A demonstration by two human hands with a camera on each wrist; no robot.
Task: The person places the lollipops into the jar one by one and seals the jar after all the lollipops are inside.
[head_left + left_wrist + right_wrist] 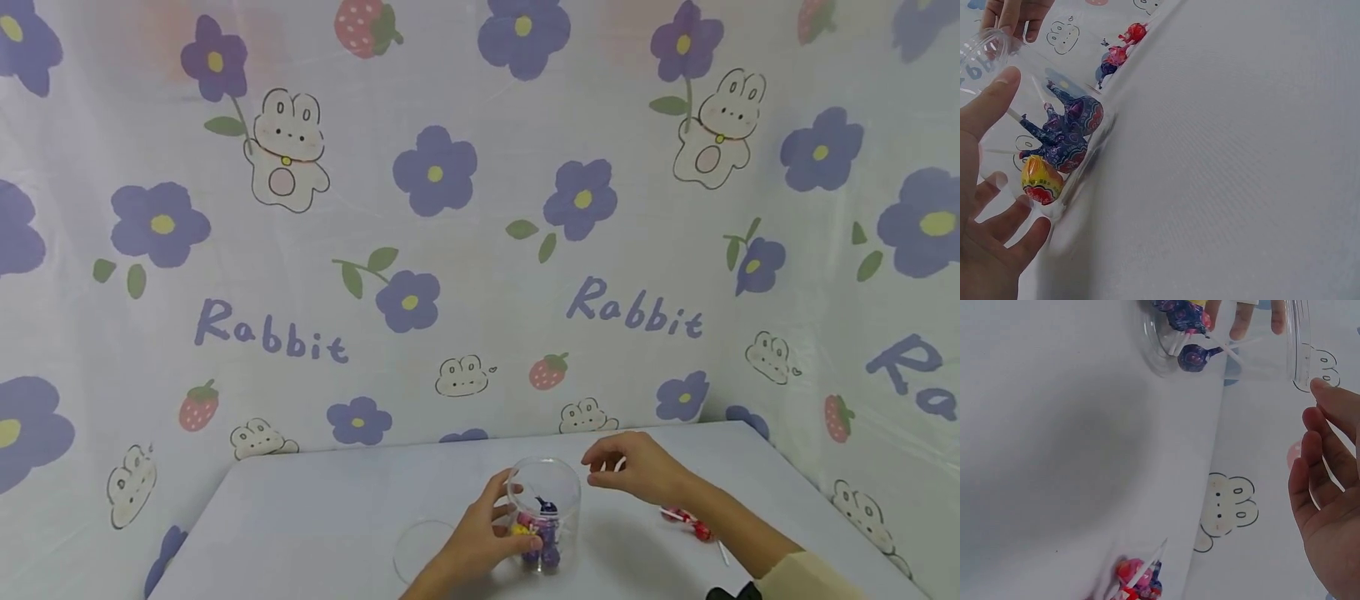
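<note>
A smooth, clear plastic jar (567, 504) with a rounded rim stands in the lower middle of the head view, on the pale, matte desk (315, 525). The left hand (478, 535) holds it, thumb on the near side and fingers spread partly round the wall. The right hand (637, 468), upper right of the jar, has loosely bent fingers parted from the thumb and grips nothing, near the rim but apart from it. Inside lie round lollipops (1063, 134) in crinkled, shiny dark wrappers, with a yellow lollipop (1041, 178) at their lower left in the left wrist view; they overlap, so their number is hard to tell. Left of the jar, a clear round lid (396, 552) shows mostly as a thin edge, partly behind the forearm. Loose red lollipops (690, 523) with white sticks lie at lower right, partly covered by the right forearm; the right wrist view cuts them off at its bottom edge. A dark object (731, 592) at the bottom of the head view is too cropped to identify.
</note>
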